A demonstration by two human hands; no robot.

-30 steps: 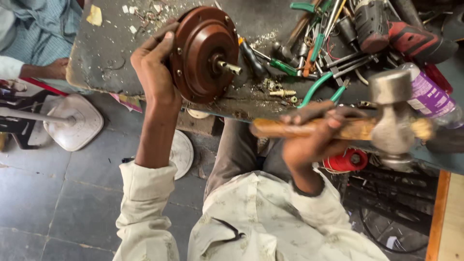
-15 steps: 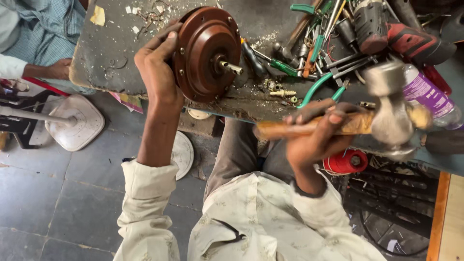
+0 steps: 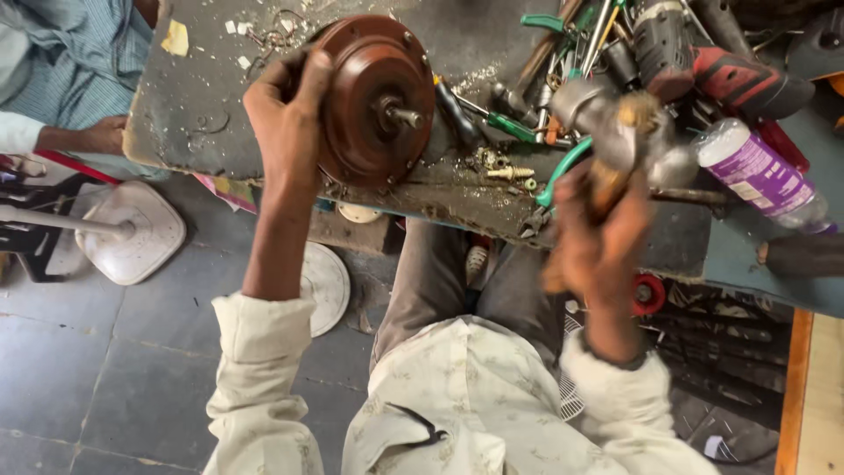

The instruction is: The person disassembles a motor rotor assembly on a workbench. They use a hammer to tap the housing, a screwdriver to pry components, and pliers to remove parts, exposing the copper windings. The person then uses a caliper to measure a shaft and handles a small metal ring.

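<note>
While left hand (image 3: 283, 114) fingers grip brown motor housing (image 3: 374, 97) upright on bench (image 3: 202, 114), right hand (image 3: 598, 237) clenches blurred hammer (image 3: 629, 132).

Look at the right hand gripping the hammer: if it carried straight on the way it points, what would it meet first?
Probably the pile of tools on the bench, just beyond the blurred hammer that the right hand holds. Depth is unclear.

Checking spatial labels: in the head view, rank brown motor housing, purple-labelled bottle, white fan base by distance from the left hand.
1. Brown motor housing: gripped by the left hand, on the workbench.
2. White fan base: on the floor, lower left.
3. Purple-labelled bottle: far right on the bench.
</note>
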